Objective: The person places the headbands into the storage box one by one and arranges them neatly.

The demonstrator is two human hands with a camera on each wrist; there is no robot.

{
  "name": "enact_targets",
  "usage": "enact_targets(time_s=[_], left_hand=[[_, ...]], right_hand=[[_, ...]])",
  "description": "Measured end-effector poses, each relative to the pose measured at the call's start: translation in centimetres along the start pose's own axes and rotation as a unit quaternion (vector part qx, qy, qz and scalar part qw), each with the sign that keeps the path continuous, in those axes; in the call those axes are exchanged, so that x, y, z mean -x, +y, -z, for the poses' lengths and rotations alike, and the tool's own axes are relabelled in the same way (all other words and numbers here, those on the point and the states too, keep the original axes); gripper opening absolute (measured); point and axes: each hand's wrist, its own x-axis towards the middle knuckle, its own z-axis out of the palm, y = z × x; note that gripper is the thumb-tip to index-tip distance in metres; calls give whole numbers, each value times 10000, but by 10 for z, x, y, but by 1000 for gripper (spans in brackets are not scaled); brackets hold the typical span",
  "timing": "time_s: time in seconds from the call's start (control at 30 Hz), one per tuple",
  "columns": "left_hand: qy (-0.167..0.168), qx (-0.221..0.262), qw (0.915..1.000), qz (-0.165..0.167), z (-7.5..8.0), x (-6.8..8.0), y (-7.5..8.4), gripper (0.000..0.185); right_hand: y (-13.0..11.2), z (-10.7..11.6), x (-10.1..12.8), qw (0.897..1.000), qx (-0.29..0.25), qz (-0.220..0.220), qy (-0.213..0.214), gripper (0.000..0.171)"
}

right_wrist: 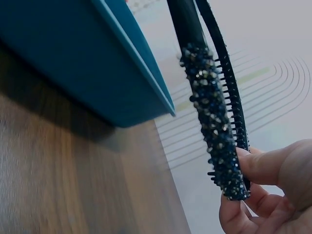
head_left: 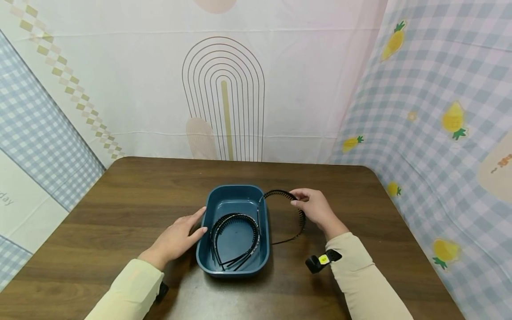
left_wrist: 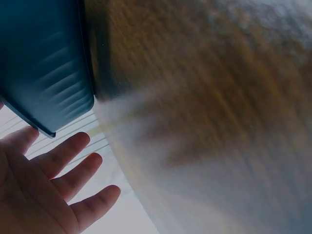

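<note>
A dark blue rectangular basin (head_left: pixel 265 255) stands on the table with several black toothed headbands (head_left: pixel 215 235) lying together inside it. Over its right rim, my right hand (head_left: pixel 316 209) pinches another black headband (head_left: pixel 302 218) between thumb and fingers; one end of it reaches over the basin, the other is outside. In the right wrist view, that headband (right_wrist: pixel 209 112) shows dark glittering stones and a row of teeth. My left hand (head_left: pixel 176 238) touches the basin's left rim with extended fingers. The left wrist view shows those fingers (left_wrist: pixel 78 175) spread beside the basin's wall (left_wrist: pixel 48 63).
The brown wooden table (head_left: pixel 152 191) stretches out around the basin. A patterned cloth (head_left: pixel 312 98) hangs behind it, and a blue checked cloth (head_left: pixel 424 155) hangs along the right. A black wrist camera (head_left: pixel 316 264) sits at my right cuff.
</note>
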Motion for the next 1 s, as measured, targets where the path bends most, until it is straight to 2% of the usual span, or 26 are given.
enact_targets(time_s=[0.3, 0.8, 1.0], left_hand=[[-11, 17, 10000, 22, 1, 1, 2, 65], [14, 15, 10000, -67, 2, 0, 1, 64], [9, 11, 10000, -83, 1, 0, 0, 64]], right_hand=[[-15, -14, -3, 9999, -71, -73, -108, 28], [-41, -37, -8, 9995, -88, 158, -241, 24], [-49, -48, -12, 9994, -37, 77, -337, 26]])
